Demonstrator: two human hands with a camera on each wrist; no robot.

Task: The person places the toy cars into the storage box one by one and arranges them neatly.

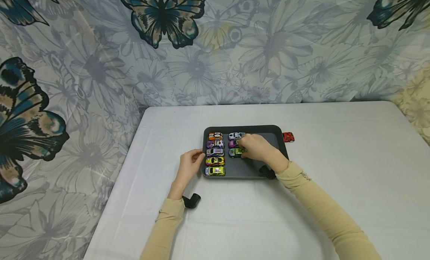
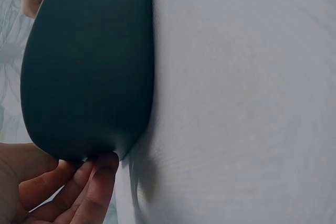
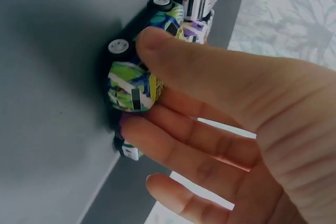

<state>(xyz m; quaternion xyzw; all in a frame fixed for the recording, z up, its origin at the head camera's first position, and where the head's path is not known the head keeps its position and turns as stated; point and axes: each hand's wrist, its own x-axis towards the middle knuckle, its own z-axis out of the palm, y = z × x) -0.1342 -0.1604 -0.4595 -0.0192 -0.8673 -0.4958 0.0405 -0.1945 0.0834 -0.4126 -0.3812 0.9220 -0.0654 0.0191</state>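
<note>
My right hand [image 1: 259,148] is over the middle of the dark grey tray [image 1: 250,172]. Its thumb and fingers hold a green patterned toy car [image 3: 134,85], which is low over the tray floor at the near end of the second column. Beyond that car are a magenta toy car [image 1: 233,144] and a white-and-black toy car [image 1: 236,135]. At the tray's left side, my left hand [image 1: 189,166] pinches the rim; in the left wrist view its fingertips [image 2: 107,163] touch the tray's outer wall.
A column of several toy cars [image 1: 215,152] lines the tray's left side. One red toy car [image 1: 288,137] is outside the tray, against its right edge. White cloth [image 1: 134,200] covers the table, and a butterfly-patterned curtain [image 1: 198,69] hangs behind it.
</note>
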